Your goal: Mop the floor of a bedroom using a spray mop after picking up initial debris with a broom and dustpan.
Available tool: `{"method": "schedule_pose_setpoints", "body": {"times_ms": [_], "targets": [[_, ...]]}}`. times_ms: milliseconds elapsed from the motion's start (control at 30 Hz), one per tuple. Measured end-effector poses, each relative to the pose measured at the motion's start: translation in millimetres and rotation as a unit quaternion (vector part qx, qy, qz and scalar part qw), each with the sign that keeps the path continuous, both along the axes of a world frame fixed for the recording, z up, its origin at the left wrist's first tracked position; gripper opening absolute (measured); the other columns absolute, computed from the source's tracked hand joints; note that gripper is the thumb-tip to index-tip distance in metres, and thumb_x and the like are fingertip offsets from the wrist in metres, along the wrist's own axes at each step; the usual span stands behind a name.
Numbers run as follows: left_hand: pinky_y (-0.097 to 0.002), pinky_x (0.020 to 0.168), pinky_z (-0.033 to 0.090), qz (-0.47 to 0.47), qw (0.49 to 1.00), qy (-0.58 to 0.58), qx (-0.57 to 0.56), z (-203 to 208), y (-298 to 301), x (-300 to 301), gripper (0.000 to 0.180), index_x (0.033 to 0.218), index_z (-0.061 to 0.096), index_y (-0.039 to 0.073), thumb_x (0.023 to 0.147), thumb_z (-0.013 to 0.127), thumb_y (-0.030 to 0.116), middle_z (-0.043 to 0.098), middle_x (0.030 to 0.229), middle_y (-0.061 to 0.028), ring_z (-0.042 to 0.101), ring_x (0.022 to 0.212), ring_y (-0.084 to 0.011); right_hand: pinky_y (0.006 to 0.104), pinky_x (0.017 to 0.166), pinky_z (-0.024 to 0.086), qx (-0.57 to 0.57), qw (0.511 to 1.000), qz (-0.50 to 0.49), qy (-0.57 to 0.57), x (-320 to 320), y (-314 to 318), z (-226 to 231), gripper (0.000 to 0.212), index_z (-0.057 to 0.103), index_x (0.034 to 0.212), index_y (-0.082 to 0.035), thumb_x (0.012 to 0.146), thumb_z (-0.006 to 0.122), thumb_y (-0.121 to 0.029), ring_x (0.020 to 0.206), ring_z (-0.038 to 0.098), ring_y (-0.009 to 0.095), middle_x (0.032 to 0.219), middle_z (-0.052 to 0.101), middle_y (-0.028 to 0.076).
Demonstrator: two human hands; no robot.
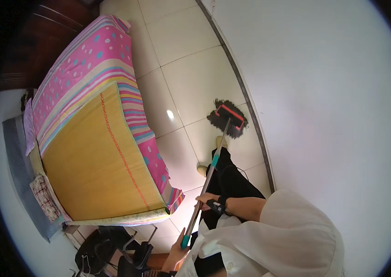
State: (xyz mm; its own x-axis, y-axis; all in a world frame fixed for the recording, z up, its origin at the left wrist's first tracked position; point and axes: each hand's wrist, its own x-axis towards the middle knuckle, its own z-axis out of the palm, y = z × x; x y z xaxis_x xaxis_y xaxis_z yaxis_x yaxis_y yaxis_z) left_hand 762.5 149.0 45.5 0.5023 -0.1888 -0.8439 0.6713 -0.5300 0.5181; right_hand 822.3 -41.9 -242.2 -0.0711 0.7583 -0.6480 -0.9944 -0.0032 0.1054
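Observation:
A flat mop with a dark shaggy head (228, 118) and a red-edged plate rests on the tiled floor close to the right wall. Its metal pole (209, 177), with teal sleeves, slants back toward my body. My right hand (205, 201), with a black strap at the wrist, is closed round the middle of the pole. Lower down, my left hand (177, 251) is wrapped about the pole's end, by the teal grip (185, 241). Part of its fingers is hidden behind the pole.
A bed with a pink striped and dotted cover (147, 147) and a tan mat (89, 161) stands on the left. The white wall (324, 101) with a dark skirting (234, 69) runs along the right. A black chair (135, 254) stands at the lower left. My feet are behind the mop head.

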Motion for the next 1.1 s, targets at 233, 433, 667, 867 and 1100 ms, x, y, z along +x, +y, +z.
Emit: {"method": "schedule_pose_setpoints", "body": {"times_ms": [233,433,667,867,1100], "targets": [[-0.0209,0.039,0.034,0.183,0.98,0.064,-0.04,-52.5,-63.2,114.8,0.077,0.137,0.019,0.022,0.073,0.053,-0.004,0.041,0.06,0.0026,0.038,0.043,-0.0067,0.0353,0.052,0.046,-0.103,0.815,0.247,-0.514,178.4,-37.1,-22.9,0.04,0.06,0.065,-0.003,0.082,0.045,-0.035,0.056,0.059,0.023,0.06,0.06,0.01],[-0.0183,0.032,0.026,0.346,0.903,0.139,-0.215,-82.6,-116.4,226.2,0.076,0.137,0.007,0.025,0.078,0.044,-0.006,0.036,0.058,0.0019,0.031,0.038,-0.0055,0.0397,0.056,0.047,-0.332,0.848,0.105,-0.4,315.8,-36.2,3.2,0.046,0.054,0.063,0.003,0.083,0.04,-0.036,0.056,0.059,0.03,0.058,0.058,0.016],[-0.0202,0.033,0.028,0.311,0.914,0.13,-0.225,-68.5,-145.8,224.0,0.078,0.137,0.0,0.028,0.081,0.044,-0.003,0.035,0.057,0.0003,0.032,0.04,-0.0067,0.0375,0.057,0.049,-0.474,0.768,0.088,-0.422,321.4,-59.6,18.4,0.039,0.046,0.086,0.011,0.08,0.05,-0.027,0.065,0.06,0.029,0.074,0.058,0.019],[-0.0208,0.031,0.028,0.18,0.963,0.127,-0.156,-44.2,-112.1,124.4,0.082,0.137,0.001,0.027,0.078,0.049,-0.002,0.033,0.049,0.001,0.034,0.037,-0.0068,0.0398,0.071,0.047,-0.363,0.652,0.279,-0.604,185.1,-59.5,1.7,0.045,0.042,0.097,0.011,0.08,0.044,-0.031,0.08,0.059,0.036,0.079,0.059,0.025],[-0.0306,0.058,0.047,-0.15,0.977,-0.13,-0.078,-43.0,7.7,-29.7,0.084,0.138,0.005,0.022,0.074,0.057,0.007,0.05,0.104,-0.0189,0.057,0.07,-0.025,0.0387,0.062,0.048,-0.423,0.853,-0.003,-0.307,14.9,-7.4,100.5,0.054,0.042,0.088,0.018,0.079,0.047,-0.035,0.071,0.062,0.032,0.075,0.059,0.027]]}}
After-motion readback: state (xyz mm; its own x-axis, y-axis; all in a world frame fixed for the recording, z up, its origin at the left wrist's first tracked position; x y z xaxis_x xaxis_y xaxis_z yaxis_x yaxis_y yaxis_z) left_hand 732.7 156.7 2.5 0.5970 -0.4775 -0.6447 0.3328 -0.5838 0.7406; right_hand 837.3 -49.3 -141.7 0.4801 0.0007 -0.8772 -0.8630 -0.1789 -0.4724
